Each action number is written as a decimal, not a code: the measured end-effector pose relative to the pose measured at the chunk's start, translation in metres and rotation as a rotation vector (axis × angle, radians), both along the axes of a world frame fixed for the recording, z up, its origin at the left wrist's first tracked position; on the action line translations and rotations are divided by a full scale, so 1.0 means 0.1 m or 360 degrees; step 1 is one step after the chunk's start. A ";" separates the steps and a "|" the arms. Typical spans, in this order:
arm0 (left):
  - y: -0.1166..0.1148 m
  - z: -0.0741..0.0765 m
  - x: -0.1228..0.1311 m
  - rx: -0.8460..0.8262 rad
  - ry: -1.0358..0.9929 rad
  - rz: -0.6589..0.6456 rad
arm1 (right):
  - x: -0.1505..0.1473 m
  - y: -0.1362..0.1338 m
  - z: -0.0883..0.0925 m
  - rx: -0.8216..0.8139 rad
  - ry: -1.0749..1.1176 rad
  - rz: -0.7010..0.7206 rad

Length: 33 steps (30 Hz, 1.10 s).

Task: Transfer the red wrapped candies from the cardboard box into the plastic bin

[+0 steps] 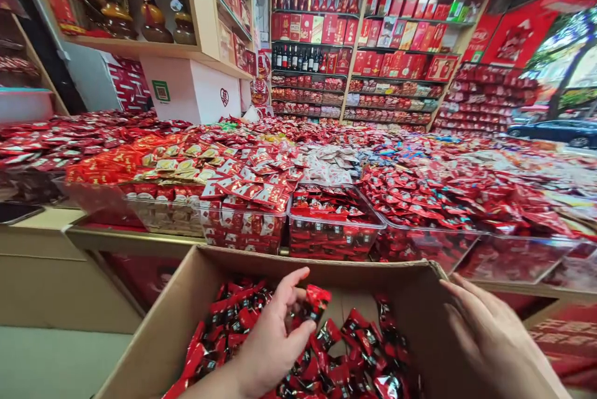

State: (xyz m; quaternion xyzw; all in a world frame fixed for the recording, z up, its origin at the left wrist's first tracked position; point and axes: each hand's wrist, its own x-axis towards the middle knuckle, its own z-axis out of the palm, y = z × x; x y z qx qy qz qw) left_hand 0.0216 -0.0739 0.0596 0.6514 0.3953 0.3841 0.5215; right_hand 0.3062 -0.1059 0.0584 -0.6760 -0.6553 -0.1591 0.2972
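An open cardboard box (308, 258) sits low in front of me, its bottom strewn with red-and-black wrapped candies (340, 374). My left hand (275, 334) is inside the box, fingers curled and thumb bent, with one red-wrapped candy (318, 299) between thumb and fingers. At the box's right wall, near the far right corner, my right hand (489, 324) grips the edge; part of its fingers is blurred. Just beyond the box stands a clear plastic bin (336, 225) partly filled with similar red-and-black packets, lower than the heaps around it.
Other clear bins heaped with red packets (247, 225) line the counter on both sides. White packets (326, 166) lie behind the middle bin. Shelves (312, 45) with bottles and red boxes stand at the back. A white pillar (186, 91) rises left; a car (559, 132) shows outside right.
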 end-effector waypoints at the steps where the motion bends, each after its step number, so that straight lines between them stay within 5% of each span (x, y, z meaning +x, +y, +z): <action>1: 0.00 -0.03 -0.01 0.0041 0.0124 -0.0035 | -0.07 0.00 0.07 0.0032 -0.0065 0.0107; 4: 0.01 -0.18 -0.01 0.0215 0.0439 -0.0232 | -0.44 0.01 0.26 -0.0204 -0.0024 0.0554; 8: 0.05 -0.42 0.02 0.0166 0.0519 -0.0469 | -1.01 0.11 0.33 -0.0980 0.0127 0.1139; 11: 0.07 -0.45 0.00 0.0025 0.0353 -0.0431 | -1.22 0.21 0.29 -0.1171 0.0213 0.1154; 16: 0.06 -0.24 -0.06 -0.0023 0.0116 -0.0182 | -1.21 0.29 0.24 -0.1344 0.0597 0.1251; 23: 0.09 -0.20 -0.01 0.0117 0.0274 -0.0355 | -1.13 0.32 0.17 -0.1383 0.0512 0.1106; 26: 0.16 -0.03 -0.05 0.0495 0.0539 -0.0351 | -1.07 0.29 0.30 -0.1277 0.0599 0.1139; 30: 0.45 0.49 -0.08 0.1278 0.0749 -0.0174 | -0.79 0.40 0.70 -0.0798 0.0859 0.1097; 33: 0.82 0.88 0.02 0.1596 0.0854 0.0020 | -0.54 0.72 0.99 -0.0371 0.1050 0.1026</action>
